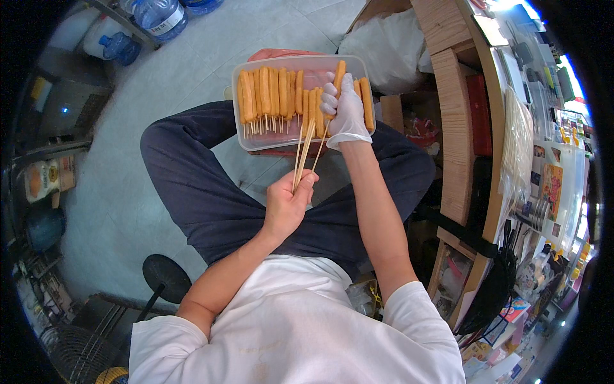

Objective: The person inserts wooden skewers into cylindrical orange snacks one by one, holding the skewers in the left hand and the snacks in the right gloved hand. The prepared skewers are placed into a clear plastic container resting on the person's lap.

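My left hand (289,197), bare, grips a bundle of thin wooden skewers (305,149) whose tips fan out over the near edge of a clear plastic tub (268,145). My right hand (346,108), in a translucent glove, is closed around an orange-brown sausage (340,72) above the tub's right part. One skewer runs from my left hand up to the lower end of that sausage; how far it goes in is hidden. A row of skewered sausages (266,91) lies in the tub's left part, sticks towards me. Several more sausages (365,103) lie at the right, partly behind my glove.
A red support (283,53) shows beneath the tub, between my knees. A white plastic bag (383,48) and wooden shelving (451,120) stand at the right. Large blue water bottles (160,19) are at the upper left, a round black disc on a stem (165,277) at the lower left.
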Demonstrator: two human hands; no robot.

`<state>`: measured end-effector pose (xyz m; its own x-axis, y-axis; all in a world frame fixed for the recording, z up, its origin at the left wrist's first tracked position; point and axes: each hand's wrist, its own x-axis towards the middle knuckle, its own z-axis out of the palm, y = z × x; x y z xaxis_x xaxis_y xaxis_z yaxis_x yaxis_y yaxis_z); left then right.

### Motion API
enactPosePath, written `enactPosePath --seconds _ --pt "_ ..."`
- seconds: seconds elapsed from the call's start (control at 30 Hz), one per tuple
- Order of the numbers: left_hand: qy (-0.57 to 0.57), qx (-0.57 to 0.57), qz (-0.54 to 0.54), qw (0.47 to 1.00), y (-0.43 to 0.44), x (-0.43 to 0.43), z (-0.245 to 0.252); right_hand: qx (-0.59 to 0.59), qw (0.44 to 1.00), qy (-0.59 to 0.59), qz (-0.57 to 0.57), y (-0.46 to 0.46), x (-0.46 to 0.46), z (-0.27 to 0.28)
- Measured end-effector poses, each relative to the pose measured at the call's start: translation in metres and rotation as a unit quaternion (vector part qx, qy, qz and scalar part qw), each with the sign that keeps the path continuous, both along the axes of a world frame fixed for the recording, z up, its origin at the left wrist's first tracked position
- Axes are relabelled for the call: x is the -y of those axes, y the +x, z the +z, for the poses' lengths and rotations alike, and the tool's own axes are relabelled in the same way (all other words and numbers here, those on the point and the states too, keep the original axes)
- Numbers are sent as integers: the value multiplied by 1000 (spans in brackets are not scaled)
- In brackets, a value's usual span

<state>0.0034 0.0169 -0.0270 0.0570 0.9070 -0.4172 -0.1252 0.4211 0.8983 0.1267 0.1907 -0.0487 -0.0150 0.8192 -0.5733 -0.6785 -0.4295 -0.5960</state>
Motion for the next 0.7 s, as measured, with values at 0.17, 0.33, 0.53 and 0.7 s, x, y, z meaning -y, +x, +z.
enactPosePath --seconds 0.17,0.33,0.53,0.7 --pt "-4 17 13 1000 3 2 -3 -33 999 1 -4 -3 3 -2" --pt "-28 40 18 999 4 1 -3 -49 999 -4 7 -8 10 -6" --pt "-101 124 30 987 -1 -3 5 -88 996 7 21 -13 20 -11" --pt "-154 256 29 954 -5 -5 10 -154 988 12 16 -12 26 -13"
